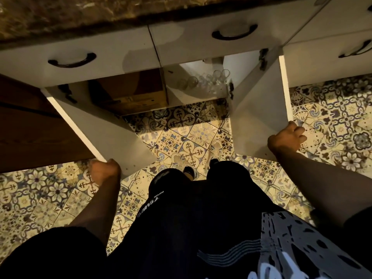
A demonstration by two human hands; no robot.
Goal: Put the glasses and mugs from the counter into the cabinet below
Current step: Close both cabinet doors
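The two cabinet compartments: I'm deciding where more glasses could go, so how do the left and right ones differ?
The left compartment is dark inside and mostly filled by a brown cardboard box; the right compartment is pale and holds a cluster of clear glasses, with bare shelf in front of them. Shared: both stand open, the left hand gripping the left door and the right hand gripping the right door.

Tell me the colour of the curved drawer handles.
The curved metal drawer handles are black, seen best in the head view.
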